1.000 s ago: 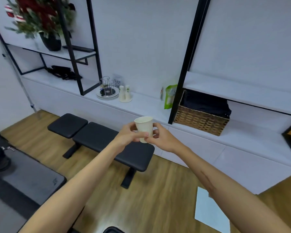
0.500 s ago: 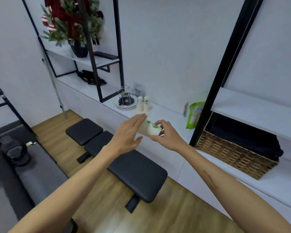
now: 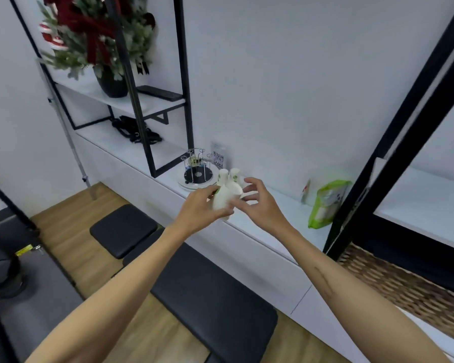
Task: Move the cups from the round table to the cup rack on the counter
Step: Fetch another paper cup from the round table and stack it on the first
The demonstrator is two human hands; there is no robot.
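Your left hand (image 3: 199, 209) grips the light, crushable paper cup (image 3: 224, 196); right hand (image 3: 257, 203) is spread. Hold the wall gently.

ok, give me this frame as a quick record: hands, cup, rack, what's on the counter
left hand: gripping a white paper cup, held tilted in the air
right hand: fingers spread, beside the cup; contact unclear
cup rack: wire pegs on a round base, on the white counter; no cups on it
other cups: two upside down on the counter, right of the rack
also on counter: green pouch
below: black bench on wood floor
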